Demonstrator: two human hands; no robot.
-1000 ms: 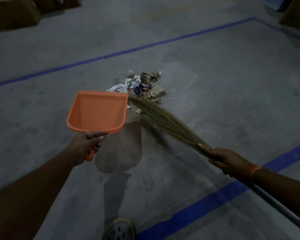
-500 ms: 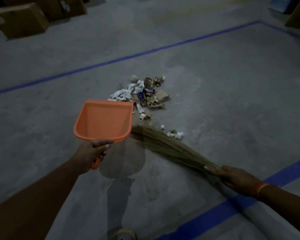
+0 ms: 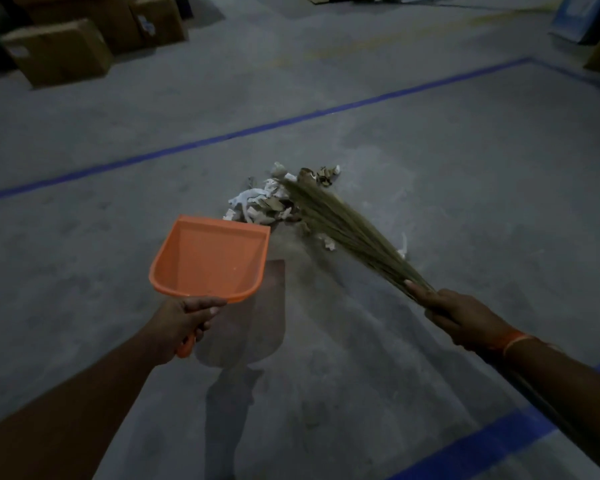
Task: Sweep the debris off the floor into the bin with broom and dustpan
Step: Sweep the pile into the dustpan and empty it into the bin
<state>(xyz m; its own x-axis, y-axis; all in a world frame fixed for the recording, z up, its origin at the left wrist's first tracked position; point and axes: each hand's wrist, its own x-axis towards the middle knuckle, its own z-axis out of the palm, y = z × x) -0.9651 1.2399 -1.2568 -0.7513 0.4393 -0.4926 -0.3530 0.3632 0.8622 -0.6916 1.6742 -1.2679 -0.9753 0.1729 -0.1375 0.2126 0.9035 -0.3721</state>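
A pile of debris [image 3: 257,202], white paper scraps and brown cardboard bits, lies on the grey concrete floor. My left hand [image 3: 182,323] grips the handle of an orange dustpan [image 3: 210,259], held above the floor just short of the pile with its mouth facing it. My right hand [image 3: 459,315] grips a grass broom [image 3: 340,226] where the bristles meet the handle. The bristle tips reach over the right side of the pile. A few loose scraps [image 3: 328,242] lie beside the bristles. No bin is in view.
Cardboard boxes [image 3: 59,51] stand at the far left. Blue floor lines [image 3: 291,121] cross behind the pile, and another blue line [image 3: 492,448] runs at the near right. A blue object [image 3: 579,17] and a yellow one sit at the far right.
The broom has swung from the floor near the dustpan up and forward onto the right side of the pile. The dustpan stays held short of the pile.
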